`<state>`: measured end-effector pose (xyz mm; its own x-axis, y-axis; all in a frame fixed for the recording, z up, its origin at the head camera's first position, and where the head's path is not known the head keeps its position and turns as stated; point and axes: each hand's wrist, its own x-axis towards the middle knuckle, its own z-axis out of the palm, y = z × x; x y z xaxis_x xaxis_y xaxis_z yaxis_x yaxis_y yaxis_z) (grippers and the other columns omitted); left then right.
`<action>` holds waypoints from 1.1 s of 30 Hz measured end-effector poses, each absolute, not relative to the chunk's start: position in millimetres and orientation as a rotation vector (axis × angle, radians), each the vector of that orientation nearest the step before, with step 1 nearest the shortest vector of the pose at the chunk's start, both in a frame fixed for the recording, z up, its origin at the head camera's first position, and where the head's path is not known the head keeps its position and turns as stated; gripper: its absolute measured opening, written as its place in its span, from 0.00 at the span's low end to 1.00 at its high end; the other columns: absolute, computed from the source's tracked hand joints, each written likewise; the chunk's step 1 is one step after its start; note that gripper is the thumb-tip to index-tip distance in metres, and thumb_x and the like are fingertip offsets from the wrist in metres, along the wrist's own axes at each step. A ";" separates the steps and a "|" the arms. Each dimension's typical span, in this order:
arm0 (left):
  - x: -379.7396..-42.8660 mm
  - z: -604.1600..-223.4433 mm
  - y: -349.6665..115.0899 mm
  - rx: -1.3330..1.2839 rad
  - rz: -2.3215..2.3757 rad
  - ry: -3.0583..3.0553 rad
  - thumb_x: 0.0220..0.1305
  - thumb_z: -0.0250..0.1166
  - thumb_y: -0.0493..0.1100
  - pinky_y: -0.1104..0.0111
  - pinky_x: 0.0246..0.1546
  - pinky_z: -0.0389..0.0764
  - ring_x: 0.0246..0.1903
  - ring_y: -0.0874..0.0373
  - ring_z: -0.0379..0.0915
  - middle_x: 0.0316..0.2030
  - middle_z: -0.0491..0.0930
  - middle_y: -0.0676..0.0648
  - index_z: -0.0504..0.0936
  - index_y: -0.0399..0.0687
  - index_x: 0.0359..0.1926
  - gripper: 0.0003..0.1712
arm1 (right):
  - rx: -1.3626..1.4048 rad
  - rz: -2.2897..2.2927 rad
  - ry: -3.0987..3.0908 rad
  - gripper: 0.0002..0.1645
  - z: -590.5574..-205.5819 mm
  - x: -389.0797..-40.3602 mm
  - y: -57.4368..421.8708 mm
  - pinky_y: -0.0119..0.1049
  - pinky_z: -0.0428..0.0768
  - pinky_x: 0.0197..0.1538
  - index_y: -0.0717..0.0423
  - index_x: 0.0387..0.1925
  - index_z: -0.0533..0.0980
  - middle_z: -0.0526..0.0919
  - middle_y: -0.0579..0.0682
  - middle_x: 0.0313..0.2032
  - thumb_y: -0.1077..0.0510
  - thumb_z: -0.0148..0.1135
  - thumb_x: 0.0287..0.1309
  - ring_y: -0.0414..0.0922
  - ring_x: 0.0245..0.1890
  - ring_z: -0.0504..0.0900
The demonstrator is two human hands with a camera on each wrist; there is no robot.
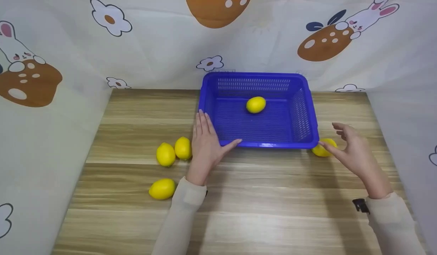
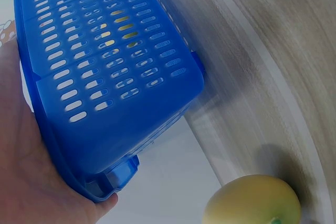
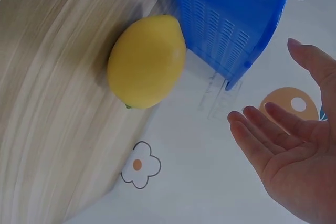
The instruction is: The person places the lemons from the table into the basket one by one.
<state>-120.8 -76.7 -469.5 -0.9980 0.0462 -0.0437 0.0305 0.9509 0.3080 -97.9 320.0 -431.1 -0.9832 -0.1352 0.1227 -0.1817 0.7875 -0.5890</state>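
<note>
Ideally, left hand (image 1: 206, 143) and right hand (image 1: 357, 155) spread, we should steady the basket (image 1: 268, 145) while cupping the lemon (image 3: 147, 62) nearest the surface's (image 1: 268, 205) right edge.

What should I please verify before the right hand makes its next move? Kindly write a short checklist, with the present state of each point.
1. Basket opening faces up: ok.
2. Left hand touches the basket: ok, at its near left corner.
3. Left hand presses firmly: cannot tell.
4. Right hand free: ok, it holds nothing.
5. Right-side lemon grasped: not ok, it lies on the table.
6. Room inside the basket: ok, just one inner lemon.
</note>
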 end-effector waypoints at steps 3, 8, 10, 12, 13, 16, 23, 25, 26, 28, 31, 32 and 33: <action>-120.8 -469.7 -76.7 0.061 0.488 3.053 0.58 0.54 0.88 0.54 0.84 0.39 0.84 0.38 0.28 0.83 0.30 0.29 0.36 0.28 0.82 0.80 | 0.246 0.958 -2.912 0.42 -433.1 -97.5 322.2 0.73 0.74 0.61 0.77 0.69 0.66 0.73 0.79 0.64 0.56 0.74 0.66 0.79 0.60 0.74; -120.9 -470.1 -76.6 0.065 0.498 3.055 0.58 0.54 0.88 0.53 0.84 0.39 0.84 0.38 0.27 0.83 0.30 0.29 0.36 0.28 0.82 0.80 | 0.247 0.947 -2.899 0.41 -436.9 -96.2 326.3 0.74 0.75 0.60 0.77 0.68 0.67 0.74 0.79 0.63 0.59 0.75 0.64 0.79 0.59 0.76; -120.9 -469.8 -76.6 0.065 0.494 3.055 0.58 0.54 0.88 0.53 0.84 0.39 0.84 0.38 0.28 0.82 0.30 0.29 0.37 0.28 0.82 0.80 | 0.245 0.945 -2.897 0.40 -438.7 -95.3 327.8 0.74 0.75 0.60 0.77 0.67 0.67 0.75 0.79 0.63 0.59 0.75 0.63 0.79 0.58 0.76; -121.0 -469.6 -76.7 0.065 0.491 3.057 0.58 0.54 0.88 0.53 0.84 0.40 0.84 0.38 0.28 0.82 0.30 0.29 0.37 0.28 0.82 0.80 | 0.240 0.951 -2.897 0.40 -440.6 -94.7 329.0 0.74 0.75 0.60 0.78 0.67 0.67 0.75 0.79 0.63 0.59 0.75 0.63 0.79 0.58 0.76; -120.9 -469.4 -76.6 0.065 0.490 3.058 0.58 0.54 0.88 0.53 0.84 0.40 0.84 0.37 0.29 0.82 0.30 0.29 0.37 0.28 0.82 0.80 | 0.237 0.951 -2.900 0.41 -441.5 -94.5 329.5 0.74 0.75 0.59 0.78 0.67 0.67 0.75 0.79 0.62 0.59 0.76 0.63 0.79 0.58 0.76; -120.5 -469.3 -76.8 0.064 0.492 3.057 0.58 0.54 0.88 0.53 0.84 0.40 0.84 0.37 0.29 0.82 0.30 0.29 0.37 0.28 0.82 0.80 | 0.228 0.952 -2.909 0.41 -444.0 -94.3 330.9 0.74 0.75 0.60 0.78 0.67 0.68 0.75 0.80 0.62 0.58 0.76 0.63 0.79 0.58 0.76; -119.9 -471.2 -77.2 0.065 0.519 3.066 0.58 0.54 0.88 0.53 0.84 0.40 0.84 0.38 0.29 0.83 0.30 0.29 0.36 0.28 0.82 0.80 | 0.218 0.971 -2.943 0.43 -449.1 -95.7 334.2 0.75 0.74 0.61 0.78 0.68 0.67 0.73 0.80 0.64 0.56 0.76 0.64 0.80 0.60 0.74; -119.9 -471.6 -77.3 0.068 0.520 3.071 0.58 0.54 0.88 0.53 0.84 0.40 0.84 0.37 0.29 0.82 0.30 0.29 0.37 0.28 0.82 0.80 | 0.219 0.975 -2.949 0.43 -450.6 -95.9 335.1 0.75 0.73 0.61 0.78 0.68 0.66 0.73 0.80 0.64 0.57 0.75 0.64 0.80 0.60 0.73; -119.9 -471.8 -77.3 0.069 0.521 3.072 0.58 0.54 0.88 0.53 0.84 0.40 0.84 0.37 0.29 0.82 0.31 0.29 0.37 0.28 0.82 0.80 | 0.220 0.975 -2.952 0.43 -451.6 -95.9 335.4 0.76 0.73 0.61 0.78 0.69 0.66 0.73 0.80 0.64 0.57 0.75 0.64 0.80 0.60 0.73; -120.0 -471.6 -77.2 0.070 0.521 3.075 0.58 0.55 0.88 0.53 0.84 0.40 0.84 0.37 0.30 0.82 0.31 0.28 0.37 0.27 0.82 0.80 | 0.223 0.962 -2.956 0.43 -453.5 -95.9 335.8 0.76 0.73 0.61 0.78 0.69 0.66 0.73 0.80 0.64 0.57 0.75 0.64 0.80 0.60 0.74; -120.1 -471.3 -77.0 0.071 0.533 3.074 0.58 0.55 0.87 0.54 0.84 0.40 0.84 0.37 0.29 0.82 0.31 0.28 0.37 0.27 0.82 0.80 | 0.226 0.956 -2.963 0.43 -456.1 -95.5 336.0 0.76 0.73 0.61 0.78 0.69 0.66 0.72 0.80 0.64 0.57 0.75 0.64 0.79 0.60 0.73; -120.2 -471.2 -76.9 0.072 0.537 3.074 0.58 0.56 0.87 0.54 0.84 0.39 0.84 0.37 0.29 0.82 0.31 0.28 0.37 0.27 0.82 0.80 | 0.225 0.958 -2.967 0.43 -456.9 -95.4 336.1 0.76 0.73 0.61 0.78 0.69 0.66 0.72 0.81 0.64 0.57 0.75 0.64 0.79 0.61 0.73; -120.3 -471.1 -76.9 0.072 0.539 3.073 0.58 0.56 0.87 0.54 0.84 0.39 0.84 0.37 0.29 0.82 0.31 0.28 0.37 0.27 0.82 0.80 | 0.225 0.960 -2.970 0.43 -457.6 -95.2 336.3 0.76 0.73 0.61 0.78 0.69 0.65 0.72 0.81 0.64 0.57 0.75 0.64 0.79 0.61 0.73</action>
